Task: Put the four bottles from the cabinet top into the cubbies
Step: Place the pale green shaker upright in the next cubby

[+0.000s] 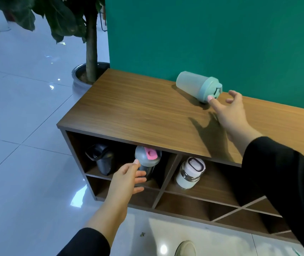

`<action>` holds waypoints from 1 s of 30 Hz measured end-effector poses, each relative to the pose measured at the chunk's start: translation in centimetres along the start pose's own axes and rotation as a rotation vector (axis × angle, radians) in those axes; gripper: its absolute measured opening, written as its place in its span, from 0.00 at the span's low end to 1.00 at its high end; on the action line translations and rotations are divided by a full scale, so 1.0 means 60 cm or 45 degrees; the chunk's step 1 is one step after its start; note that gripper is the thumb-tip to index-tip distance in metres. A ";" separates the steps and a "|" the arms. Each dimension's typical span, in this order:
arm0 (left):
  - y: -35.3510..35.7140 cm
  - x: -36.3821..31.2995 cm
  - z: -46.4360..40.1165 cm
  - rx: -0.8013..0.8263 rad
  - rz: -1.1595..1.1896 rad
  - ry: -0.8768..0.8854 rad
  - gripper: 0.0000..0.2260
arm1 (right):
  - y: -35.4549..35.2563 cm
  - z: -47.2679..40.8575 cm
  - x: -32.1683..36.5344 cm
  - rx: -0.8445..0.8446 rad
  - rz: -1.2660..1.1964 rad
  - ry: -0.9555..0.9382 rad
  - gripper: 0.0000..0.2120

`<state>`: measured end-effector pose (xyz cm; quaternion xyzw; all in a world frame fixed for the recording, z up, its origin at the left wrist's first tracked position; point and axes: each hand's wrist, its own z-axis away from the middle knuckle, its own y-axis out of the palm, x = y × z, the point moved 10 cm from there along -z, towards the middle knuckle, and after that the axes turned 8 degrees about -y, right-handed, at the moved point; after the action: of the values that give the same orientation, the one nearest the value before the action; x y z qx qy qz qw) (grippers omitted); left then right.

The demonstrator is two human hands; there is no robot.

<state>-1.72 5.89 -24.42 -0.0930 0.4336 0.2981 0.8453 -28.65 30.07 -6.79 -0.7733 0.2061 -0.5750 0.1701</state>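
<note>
Mint-green, the last bottle (199, 87) lies toppled on the cabinet top (138, 111) at upper right, touched by the right hand (230, 111) with fingers (214, 102) spread wide, so a grasp is judged next, while the left hand (127, 179), fingers loosely open, rests against the grey pink-lidded bottle (148, 161) in the upper-left cubby (92, 145).

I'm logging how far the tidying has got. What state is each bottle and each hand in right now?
Green bottle: on its side on the cabinet top.
Black bottle: in the upper left cubby.
Grey bottle with pink lid: same cubby.
White bottle: next cubby.
Left hand: open, at the grey bottle.
Right hand: open, fingertip touching the green bottle.
</note>
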 end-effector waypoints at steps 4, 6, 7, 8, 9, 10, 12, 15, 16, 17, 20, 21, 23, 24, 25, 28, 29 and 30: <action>0.001 0.002 -0.004 0.031 0.051 0.002 0.13 | 0.039 -0.040 -0.039 0.045 -0.099 0.119 0.55; 0.002 0.005 -0.007 0.047 0.053 -0.005 0.13 | 0.052 -0.060 -0.044 0.027 -0.131 0.132 0.58; 0.001 0.006 -0.010 0.049 0.051 -0.008 0.13 | 0.059 -0.069 -0.046 0.027 -0.146 0.137 0.60; 0.000 0.007 -0.012 0.049 0.049 -0.010 0.14 | 0.067 -0.077 -0.044 0.031 -0.162 0.141 0.61; -0.002 0.008 -0.014 0.047 0.047 -0.013 0.14 | 0.074 -0.083 -0.044 0.032 -0.177 0.146 0.62; -0.003 0.009 -0.016 0.043 0.045 -0.016 0.14 | 0.081 -0.089 -0.043 0.036 -0.191 0.140 0.62; -0.007 0.010 -0.018 0.032 0.046 -0.017 0.14 | 0.094 -0.095 -0.041 0.039 -0.235 0.119 0.58; -0.011 0.011 -0.020 0.014 0.044 -0.015 0.13 | 0.101 -0.101 -0.039 0.005 -0.257 0.084 0.45; -0.011 0.011 -0.020 0.011 0.042 -0.016 0.13 | 0.100 -0.102 -0.037 -0.017 -0.250 0.071 0.42; -0.011 0.012 -0.020 0.008 0.043 -0.018 0.13 | 0.099 -0.104 -0.036 -0.033 -0.247 0.066 0.41; -0.008 0.012 -0.020 0.010 0.035 -0.027 0.13 | 0.090 -0.099 -0.037 -0.082 -0.239 0.056 0.41; -0.006 0.012 -0.019 0.013 0.029 -0.029 0.14 | 0.084 -0.095 -0.038 -0.107 -0.242 0.044 0.42; -0.004 0.011 -0.017 0.020 0.014 -0.026 0.14 | 0.069 -0.081 -0.034 -0.148 -0.250 -0.002 0.41; -0.003 0.010 -0.015 0.025 0.002 -0.021 0.15 | 0.061 -0.069 -0.028 -0.152 -0.256 -0.031 0.40; -0.001 0.009 -0.013 0.031 -0.009 -0.014 0.15 | 0.053 -0.055 -0.020 -0.150 -0.267 -0.067 0.39; 0.003 0.010 -0.005 0.042 -0.041 -0.014 0.15 | 0.024 -0.003 0.013 -0.165 -0.332 -0.201 0.37; 0.004 0.010 -0.001 0.041 -0.033 -0.022 0.15 | 0.013 0.020 0.024 -0.161 -0.371 -0.233 0.37; 0.005 0.011 0.004 0.040 -0.026 -0.027 0.15 | 0.003 0.047 0.036 -0.136 -0.410 -0.253 0.36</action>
<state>-1.44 6.53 -24.74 -0.0811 0.4284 0.2836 0.8541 -25.41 28.87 -5.90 -0.8571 0.0922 -0.5040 0.0540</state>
